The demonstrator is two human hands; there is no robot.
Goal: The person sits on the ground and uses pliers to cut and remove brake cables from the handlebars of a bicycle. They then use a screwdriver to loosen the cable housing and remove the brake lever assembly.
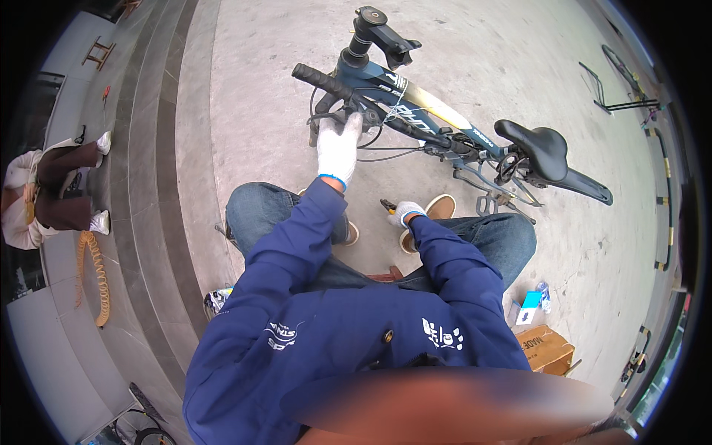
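My left hand (338,150), in a white glove with a blue cuff, grips the loose black handlebar (326,80) around its brake lever (322,117). Cables run from this bar, which lies alongside the dark blue and pale yellow bicycle frame (426,111). At the front, the black stem (378,33) stands up with no bar in it. Lower down, between my knees, my right hand (406,213), also gloved, is closed on a small black and yellow hand tool (389,207); its exact kind is hidden by my fingers.
A black saddle (538,148) and rear mudguard (586,187) extend to the right. Near my right knee stand a blue and white box (527,307), a plastic bottle (544,297) and a cardboard carton (547,348). Steps (152,185), a seated person (55,182) and a coiled hose (100,282) are left.
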